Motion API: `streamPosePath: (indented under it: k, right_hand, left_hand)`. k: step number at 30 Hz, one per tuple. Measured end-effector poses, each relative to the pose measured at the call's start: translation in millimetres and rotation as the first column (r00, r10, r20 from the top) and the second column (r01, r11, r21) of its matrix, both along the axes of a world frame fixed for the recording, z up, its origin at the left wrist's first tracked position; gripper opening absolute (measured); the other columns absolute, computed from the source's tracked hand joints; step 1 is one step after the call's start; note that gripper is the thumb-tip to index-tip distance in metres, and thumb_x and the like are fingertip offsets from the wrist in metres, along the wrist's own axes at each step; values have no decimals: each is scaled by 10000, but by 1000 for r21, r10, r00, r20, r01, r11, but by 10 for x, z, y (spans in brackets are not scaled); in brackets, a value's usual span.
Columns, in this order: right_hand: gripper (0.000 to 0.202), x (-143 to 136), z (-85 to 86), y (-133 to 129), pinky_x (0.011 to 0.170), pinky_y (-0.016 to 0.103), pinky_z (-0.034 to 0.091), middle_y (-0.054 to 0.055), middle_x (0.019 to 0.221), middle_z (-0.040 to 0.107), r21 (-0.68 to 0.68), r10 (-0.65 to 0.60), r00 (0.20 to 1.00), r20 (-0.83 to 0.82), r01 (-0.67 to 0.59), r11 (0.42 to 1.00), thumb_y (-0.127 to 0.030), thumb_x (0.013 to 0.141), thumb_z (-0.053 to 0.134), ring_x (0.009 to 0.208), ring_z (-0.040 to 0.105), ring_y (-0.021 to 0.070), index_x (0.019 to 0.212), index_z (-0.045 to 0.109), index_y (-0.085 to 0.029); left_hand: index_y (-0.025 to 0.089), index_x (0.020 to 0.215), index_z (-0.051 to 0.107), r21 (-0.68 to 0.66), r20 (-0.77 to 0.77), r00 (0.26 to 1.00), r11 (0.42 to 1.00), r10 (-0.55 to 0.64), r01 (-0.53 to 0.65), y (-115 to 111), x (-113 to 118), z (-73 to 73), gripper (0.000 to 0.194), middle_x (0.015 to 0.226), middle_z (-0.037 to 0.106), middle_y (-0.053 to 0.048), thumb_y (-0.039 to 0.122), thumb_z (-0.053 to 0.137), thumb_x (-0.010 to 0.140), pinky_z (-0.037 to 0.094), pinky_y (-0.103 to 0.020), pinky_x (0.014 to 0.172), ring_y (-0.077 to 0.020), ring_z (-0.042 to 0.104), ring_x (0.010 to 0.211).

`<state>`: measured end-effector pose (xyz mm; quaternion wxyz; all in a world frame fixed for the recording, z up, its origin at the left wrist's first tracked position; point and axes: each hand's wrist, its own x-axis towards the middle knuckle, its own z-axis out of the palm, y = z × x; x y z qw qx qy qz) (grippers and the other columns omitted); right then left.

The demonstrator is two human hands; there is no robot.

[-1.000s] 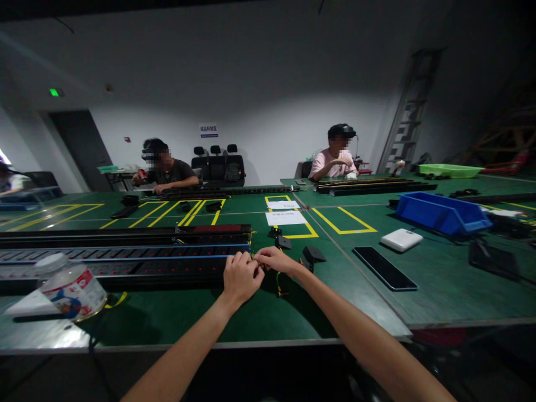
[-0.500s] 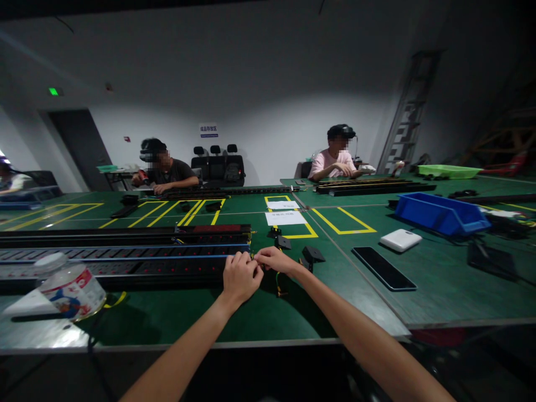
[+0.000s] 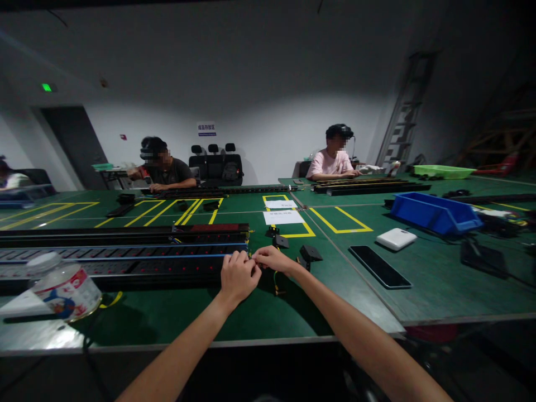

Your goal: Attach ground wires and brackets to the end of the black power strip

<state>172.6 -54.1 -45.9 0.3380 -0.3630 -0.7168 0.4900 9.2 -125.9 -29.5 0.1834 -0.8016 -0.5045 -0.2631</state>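
Note:
Long black rails (image 3: pixel 167 267) with red dots and blue edge strips lie on the green table, running off to the left. At their right end my left hand (image 3: pixel 239 274) is closed, its fingers curled at the rail's end. My right hand (image 3: pixel 271 260) meets it there, thumb and fingers pinched together. What lies between the fingertips is too small to make out. A yellow-green wire (image 3: pixel 276 282) hangs below my right hand onto the table. Small black parts (image 3: pixel 310 253) sit just beyond my right hand.
A clear jar (image 3: pixel 67 287) stands at the left. To the right are a phone (image 3: pixel 379 267), a white box (image 3: pixel 396 239) and a blue bin (image 3: pixel 433 213). Paper labels (image 3: pixel 285 217) lie ahead. Two people (image 3: pixel 170 170) sit across the table, another at far left.
The view has shifted slightly, so most things sit a little further left. My hands keep nearly the same pose. Across the table, both people's hands have moved.

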Motion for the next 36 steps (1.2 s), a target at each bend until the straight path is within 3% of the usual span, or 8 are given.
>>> streamPosePath:
  k: [11,18,36]
  right_hand:
    - [394,-11,51,-48,559,225,380,7,687,614,-28,-20,1000,-18,19,999,-529,793,656,587,493,102,739,665,-139]
    - [416,-18,70,-57,557,224,396,6,685,614,-31,-45,999,-9,44,999,-555,800,657,578,504,101,730,641,-146]
    - [427,-14,27,-22,534,222,358,-21,640,548,-28,-47,999,-9,46,999,-565,798,643,560,470,92,700,587,-154]
  left_hand:
    - [187,811,699,18,-5,993,993,116,-116,-23,31,4,235,883,598,-120,357,547,867,332,-424,765,-289,499,908]
    - [195,833,708,8,-21,998,999,51,-50,-17,10,7,220,878,596,-110,337,544,868,339,-427,778,-282,493,908]
    - [203,877,713,-1,-27,999,1000,30,-30,-13,13,6,188,884,603,-101,305,556,869,344,-418,787,-266,498,908]
